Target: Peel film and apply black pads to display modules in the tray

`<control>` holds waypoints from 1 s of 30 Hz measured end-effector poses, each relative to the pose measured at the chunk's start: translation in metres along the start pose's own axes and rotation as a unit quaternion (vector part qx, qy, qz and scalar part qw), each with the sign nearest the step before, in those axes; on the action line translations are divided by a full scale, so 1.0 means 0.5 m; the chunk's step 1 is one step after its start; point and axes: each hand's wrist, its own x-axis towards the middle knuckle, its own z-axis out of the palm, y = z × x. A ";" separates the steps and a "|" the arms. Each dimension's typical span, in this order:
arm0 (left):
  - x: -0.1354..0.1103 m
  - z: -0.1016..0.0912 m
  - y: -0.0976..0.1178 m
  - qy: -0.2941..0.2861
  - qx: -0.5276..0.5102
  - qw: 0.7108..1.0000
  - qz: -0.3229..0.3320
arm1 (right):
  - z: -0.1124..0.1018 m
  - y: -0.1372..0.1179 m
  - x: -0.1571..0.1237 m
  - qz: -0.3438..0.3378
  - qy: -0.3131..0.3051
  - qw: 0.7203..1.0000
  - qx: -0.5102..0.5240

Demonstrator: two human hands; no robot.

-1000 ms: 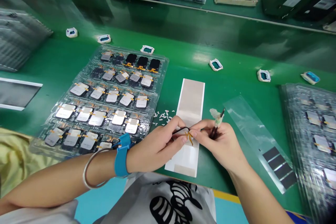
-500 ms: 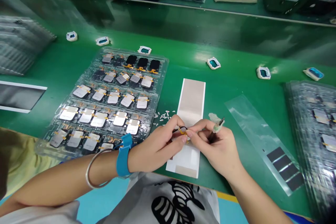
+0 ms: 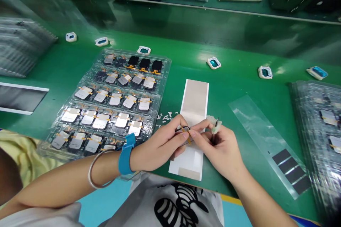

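Over the long white-backed adhesive sheet [image 3: 195,99], my left hand [image 3: 162,145] is closed, pinching a small dark-edged display module with orange flex cable [image 3: 189,137]. My fingers cover most of it. Thumb and index finger of my right hand [image 3: 218,147] meet at the module's right edge, by the orange strip. Tucked in that same hand is a slim dark tool with pale wrapping [image 3: 216,126]; its lower part is hidden. To the left lies a clear tray [image 3: 166,74] with rows of similar modules [image 3: 101,121], mostly silver side up.
Small white scraps [image 3: 166,117] lie beside the sheet. A clear film strip with dark rectangles [image 3: 255,124] is on the right, near stacked trays [image 3: 306,113]. More stacked trays [image 3: 23,46] stand at left. Several white-framed pieces [image 3: 214,63] line the back, below a shelf [image 3: 149,1].
The module has turned in my fingers, so more of its dark edge and orange cable shows. My right hand's wrapped tool has tipped slightly left and down.
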 end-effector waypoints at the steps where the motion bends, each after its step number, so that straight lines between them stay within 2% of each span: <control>1: 0.001 -0.001 0.000 -0.002 -0.015 1.000 -0.001 | -0.004 -0.002 -0.001 -0.008 -0.008 1.000 -0.006; 4: 0.002 -0.002 0.003 -0.001 -0.036 0.999 -0.003 | -0.020 -0.008 -0.005 -0.061 -0.029 0.997 -0.039; 6: 0.002 -0.003 0.005 0.003 -0.043 0.999 -0.007 | -0.033 -0.006 -0.008 -0.135 -0.059 0.985 -0.090; 10: 0.002 -0.004 0.012 0.008 -0.051 0.999 -0.014 | -0.053 0.011 -0.010 -0.280 -0.093 0.927 -0.231; 12: 0.001 -0.005 0.015 0.008 -0.036 0.999 -0.016 | -0.055 0.020 -0.010 -0.321 -0.076 0.900 -0.284; 14: 0.000 -0.004 0.017 0.012 -0.023 1.000 -0.014 | -0.053 0.026 -0.011 -0.338 -0.064 0.888 -0.304; 20: 0.002 -0.006 0.017 0.007 -0.024 1.000 0.000 | -0.048 0.028 -0.007 -0.334 -0.060 0.891 -0.302; 26: -0.001 -0.011 0.012 0.005 0.034 0.999 -0.001 | -0.038 0.023 -0.007 -0.332 -0.057 0.911 -0.238; 28: -0.004 -0.009 0.012 -0.002 0.053 0.999 0.004 | -0.031 0.016 -0.006 -0.301 -0.028 0.935 -0.187; 30: -0.008 -0.007 0.011 -0.006 0.079 0.997 0.013 | -0.027 0.008 -0.003 -0.224 0.018 0.969 -0.107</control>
